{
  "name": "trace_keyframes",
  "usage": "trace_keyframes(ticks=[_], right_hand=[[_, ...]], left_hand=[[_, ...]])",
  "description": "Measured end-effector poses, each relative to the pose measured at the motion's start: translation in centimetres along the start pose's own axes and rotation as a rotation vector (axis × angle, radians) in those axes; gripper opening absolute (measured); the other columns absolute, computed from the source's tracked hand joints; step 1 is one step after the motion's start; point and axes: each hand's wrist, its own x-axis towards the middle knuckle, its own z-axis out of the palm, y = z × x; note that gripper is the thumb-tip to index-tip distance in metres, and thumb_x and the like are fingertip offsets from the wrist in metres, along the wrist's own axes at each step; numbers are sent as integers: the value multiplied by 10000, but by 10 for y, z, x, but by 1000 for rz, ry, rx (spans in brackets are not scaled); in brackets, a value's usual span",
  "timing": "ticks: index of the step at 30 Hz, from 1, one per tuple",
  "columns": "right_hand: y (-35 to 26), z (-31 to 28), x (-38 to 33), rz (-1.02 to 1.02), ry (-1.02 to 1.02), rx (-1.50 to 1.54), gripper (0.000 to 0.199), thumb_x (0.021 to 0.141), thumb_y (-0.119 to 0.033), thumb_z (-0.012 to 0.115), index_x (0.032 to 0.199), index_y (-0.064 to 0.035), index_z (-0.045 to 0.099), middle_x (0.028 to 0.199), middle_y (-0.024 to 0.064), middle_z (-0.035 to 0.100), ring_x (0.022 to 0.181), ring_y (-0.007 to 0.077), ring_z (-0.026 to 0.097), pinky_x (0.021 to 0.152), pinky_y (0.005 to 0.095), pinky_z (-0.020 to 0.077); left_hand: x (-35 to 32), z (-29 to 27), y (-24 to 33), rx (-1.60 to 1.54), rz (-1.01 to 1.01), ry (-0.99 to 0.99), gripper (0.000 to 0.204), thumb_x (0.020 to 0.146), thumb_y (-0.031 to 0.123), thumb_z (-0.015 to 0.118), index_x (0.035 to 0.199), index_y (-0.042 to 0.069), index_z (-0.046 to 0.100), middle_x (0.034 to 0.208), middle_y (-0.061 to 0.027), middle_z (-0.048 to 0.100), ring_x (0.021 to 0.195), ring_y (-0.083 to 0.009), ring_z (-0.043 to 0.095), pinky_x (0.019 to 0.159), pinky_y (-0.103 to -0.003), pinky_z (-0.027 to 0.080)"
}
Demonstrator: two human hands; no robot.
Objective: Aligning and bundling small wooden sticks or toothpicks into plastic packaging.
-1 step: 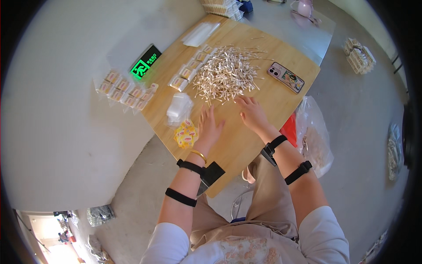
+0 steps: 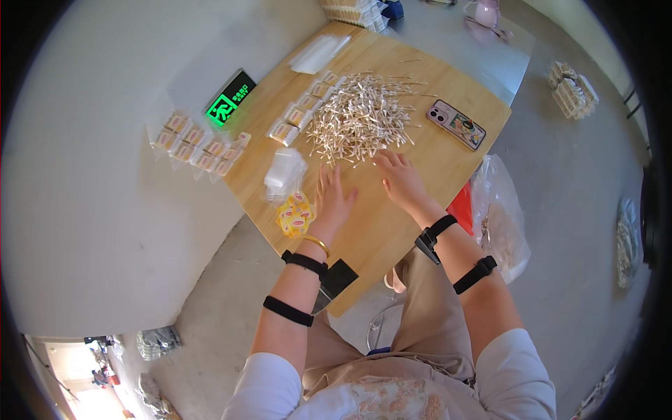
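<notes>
A large heap of cotton swabs (image 2: 360,119) lies spread on the wooden table (image 2: 378,231). My left hand (image 2: 334,199) rests at the heap's near left edge, fingers stretched out and holding nothing. To the right, my right hand (image 2: 401,178) lies palm down with its fingers apart, fingertips by the heap's near edge and nothing visible in its grasp. Left of my left hand are a pile of yellow printed labels (image 2: 295,214) and a stack of clear plastic bags (image 2: 285,171). A row of filled swab packs (image 2: 299,115) runs along the heap's left side.
More packs (image 2: 199,145) stand at the table's left edge by the wall, near a lit green exit sign (image 2: 231,98). Clear plastic sheets (image 2: 320,54) lie at the far left. A phone (image 2: 456,124) lies right of the heap. A plastic bag (image 2: 500,217) stands beside the table's right edge.
</notes>
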Motion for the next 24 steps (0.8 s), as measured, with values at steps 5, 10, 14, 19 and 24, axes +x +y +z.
trace_keyframes(ticks=[5,10,14,19,24], right_hand=[[-3,2,36,-68,5,-122,549,787,-2,659,1305,-155,561,1312,72,524,1165,312,522,971,439,443],[10,9,58,-51,0,-120,465,781,-34,692,1223,-158,623,1263,69,535,1140,301,530,958,434,448],[11,19,62,-74,38,-115,279,793,-71,702,1065,-125,671,1217,71,550,1116,293,549,936,439,454],[18,14,48,-54,-31,-37,114,819,-90,674,932,-105,672,1081,64,584,1032,287,582,878,427,483],[5,11,14,-47,-56,-88,98,844,-40,632,926,-66,679,996,98,606,980,305,592,817,408,507]], left_hand=[[43,3,-29,179,58,136,697,871,237,691,1463,74,360,1509,-211,347,1415,-423,319,1168,-492,292],[52,3,-25,158,39,128,457,861,178,678,1282,116,513,1243,-119,534,1196,-338,504,1056,-476,380],[36,5,-32,120,143,235,194,846,118,678,1029,123,614,1001,-69,612,978,-312,584,892,-459,448],[6,4,-32,11,179,285,122,821,79,699,921,97,632,910,-69,633,910,-309,606,792,-437,481],[-33,5,-24,-44,161,284,100,809,63,708,877,92,642,869,-62,638,855,-295,618,743,-429,497]])
